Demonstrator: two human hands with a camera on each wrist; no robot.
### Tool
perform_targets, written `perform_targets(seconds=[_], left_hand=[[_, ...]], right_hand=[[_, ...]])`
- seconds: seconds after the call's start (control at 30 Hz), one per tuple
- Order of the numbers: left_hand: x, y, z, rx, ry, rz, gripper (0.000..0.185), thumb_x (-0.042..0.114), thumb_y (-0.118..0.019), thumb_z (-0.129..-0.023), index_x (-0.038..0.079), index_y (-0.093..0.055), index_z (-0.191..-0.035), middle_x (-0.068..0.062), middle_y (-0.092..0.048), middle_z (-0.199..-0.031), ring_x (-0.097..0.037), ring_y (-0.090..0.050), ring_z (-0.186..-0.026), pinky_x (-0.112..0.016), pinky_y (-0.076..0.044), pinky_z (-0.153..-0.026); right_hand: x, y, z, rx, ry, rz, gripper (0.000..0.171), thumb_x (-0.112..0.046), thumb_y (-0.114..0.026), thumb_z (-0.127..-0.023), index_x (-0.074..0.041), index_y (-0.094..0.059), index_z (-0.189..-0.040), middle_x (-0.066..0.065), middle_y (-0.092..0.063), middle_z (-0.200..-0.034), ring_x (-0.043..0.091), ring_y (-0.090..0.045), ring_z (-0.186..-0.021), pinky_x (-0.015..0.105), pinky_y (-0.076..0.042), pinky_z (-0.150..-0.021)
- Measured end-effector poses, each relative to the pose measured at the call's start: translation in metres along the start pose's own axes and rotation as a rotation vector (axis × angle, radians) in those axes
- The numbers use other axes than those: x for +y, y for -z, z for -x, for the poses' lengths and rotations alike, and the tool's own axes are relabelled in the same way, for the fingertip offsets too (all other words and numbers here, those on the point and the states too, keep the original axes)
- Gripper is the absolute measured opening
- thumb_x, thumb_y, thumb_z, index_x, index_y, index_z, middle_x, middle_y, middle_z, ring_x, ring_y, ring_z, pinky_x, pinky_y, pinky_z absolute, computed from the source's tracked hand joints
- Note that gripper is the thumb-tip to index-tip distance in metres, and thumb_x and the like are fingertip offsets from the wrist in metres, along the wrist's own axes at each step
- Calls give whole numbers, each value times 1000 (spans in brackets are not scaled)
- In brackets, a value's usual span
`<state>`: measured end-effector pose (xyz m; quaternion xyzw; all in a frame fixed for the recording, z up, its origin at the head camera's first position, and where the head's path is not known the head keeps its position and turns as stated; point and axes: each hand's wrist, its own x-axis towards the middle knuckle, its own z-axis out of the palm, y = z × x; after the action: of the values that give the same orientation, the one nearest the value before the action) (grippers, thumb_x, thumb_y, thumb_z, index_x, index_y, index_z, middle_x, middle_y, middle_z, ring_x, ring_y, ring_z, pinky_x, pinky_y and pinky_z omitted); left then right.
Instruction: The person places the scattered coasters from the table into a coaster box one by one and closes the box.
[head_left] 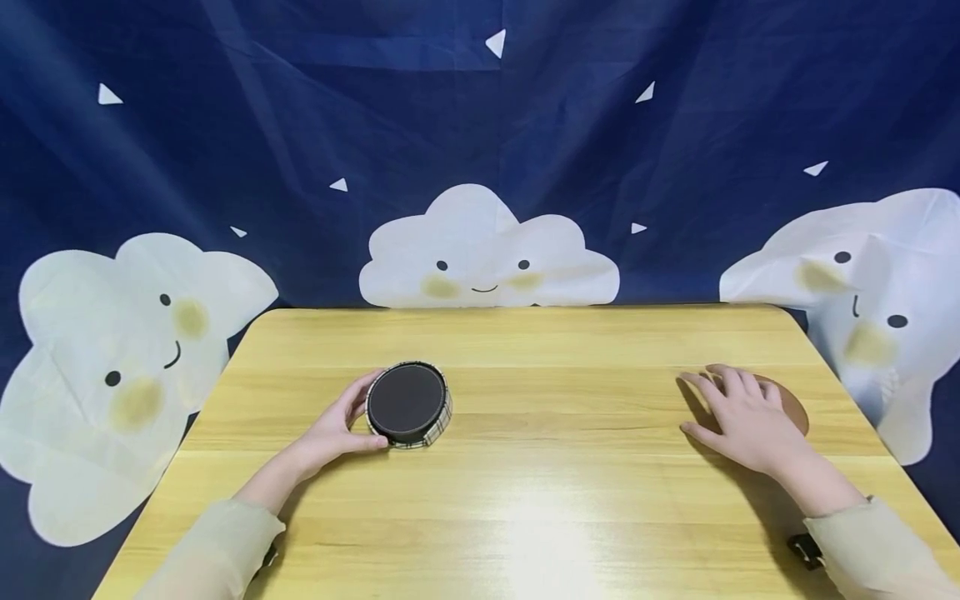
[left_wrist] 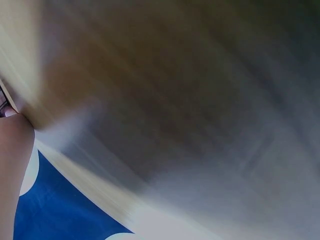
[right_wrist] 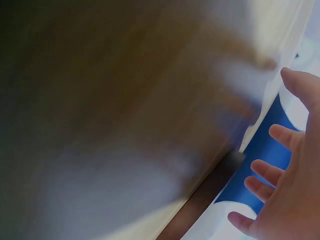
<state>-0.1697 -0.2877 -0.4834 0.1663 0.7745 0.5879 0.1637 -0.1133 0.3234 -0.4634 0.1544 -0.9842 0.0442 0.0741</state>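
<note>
Two round things lie on the surface point(head_left: 525, 500), one at each hand. On the left side, about midway between near and far edge, sits a stack of coasters point(head_left: 408, 404) in a holder with a plaid band round its wall; its dark top disc faces up, and being round it has no long axis to speak of. The left hand point(head_left: 337, 429) lies just to its left and slightly nearer, touching it: the thumb curls along the near rim and the fingers wrap the far-left rim, so this hand grips the stack by its side wall. From that hand the stack lies to the right and a little farther off.

Well apart, near the right edge, a brown coaster point(head_left: 791, 404) lies flat. The right hand point(head_left: 742, 417) rests on it palm down with fingers straight and spread, covering its left part and holding nothing; only the coaster's right portion shows. The left hand is far nearer the stack, the right hand nearer the single coaster.

Both wrist views are too blurred to add detail; the right wrist view shows only spread fingers point(right_wrist: 280, 175).

No brand, label or writing can be read anywhere. Behind the surface hangs a blue backdrop point(head_left: 300, 125) with smiling white clouds point(head_left: 487, 250)
</note>
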Motion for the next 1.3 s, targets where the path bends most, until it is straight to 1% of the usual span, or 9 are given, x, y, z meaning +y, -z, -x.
perform_targets(seconds=[0.13, 0.37, 0.6, 0.67, 0.83, 1.0, 1.1, 1.3], left_hand=[[0, 0, 0, -1, 3, 9, 108, 7, -91, -83, 12, -26, -169, -25, -36, -167, 15, -44, -135, 0, -28, -110], [-1, 0, -1, -3, 6, 12, 108, 7, -91, -82, 11, -25, -168, -25, -35, -167, 16, -44, -135, 1, -28, -110], [0, 0, 0, -1, 8, 5, 109, 7, -91, -82, 12, -25, -169, -25, -35, -167, 16, -43, -135, 1, -28, -110], [0, 0, 0, -1, 11, 6, 109, 7, -91, -82, 12, -25, -169, -24, -35, -167, 16, -43, -135, 1, -28, -110], [1, 0, 0, -3, 14, 9, 110, 7, -91, -82, 12, -24, -169, -24, -34, -168, 16, -43, -135, 1, -28, -110], [1, 0, -1, -4, 15, 12, 109, 7, -91, -82, 14, -25, -169, -23, -34, -168, 15, -43, -135, 1, -28, -111], [1, 0, -1, -5, 17, 12, 109, 7, -91, -82, 14, -25, -169, -23, -35, -168, 14, -43, -136, 1, -28, -111], [0, 1, -1, -5, 13, 13, 109, 7, -91, -82, 14, -25, -169, -23, -35, -168, 14, -43, -135, 1, -28, -111]], right_hand=[[9, 0, 3, 21, -18, -20, 75, -45, -82, -89, -17, -49, -150, 29, -49, -143, 56, -47, -127, 77, -38, -90], [22, -2, 8, -18, -92, -48, 74, -49, -78, -93, -17, -46, -152, 31, -45, -144, 58, -43, -128, 76, -37, -86], [35, -2, 13, -23, -158, -78, 72, -51, -75, -95, -18, -45, -152, 30, -44, -142, 59, -42, -124, 73, -34, -80], [38, -3, 14, -29, -167, -79, 72, -51, -74, -95, -17, -45, -152, 31, -44, -141, 60, -42, -123, 74, -34, -79], [45, -1, 17, -82, -201, -82, 77, -56, -70, -97, -15, -40, -154, 35, -40, -142, 63, -40, -122, 77, -34, -77], [49, 2, 19, -153, -250, -102, 83, -61, -66, -98, -12, -34, -158, 39, -34, -146, 68, -35, -126, 75, -37, -75], [50, 3, 19, -187, -263, -115, 85, -62, -63, -100, -12, -31, -160, 42, -32, -147, 70, -33, -127, 74, -39, -73], [50, 3, 18, -196, -253, -118, 82, -60, -64, -101, -10, -32, -158, 42, -34, -145, 70, -36, -125, 77, -41, -76]])
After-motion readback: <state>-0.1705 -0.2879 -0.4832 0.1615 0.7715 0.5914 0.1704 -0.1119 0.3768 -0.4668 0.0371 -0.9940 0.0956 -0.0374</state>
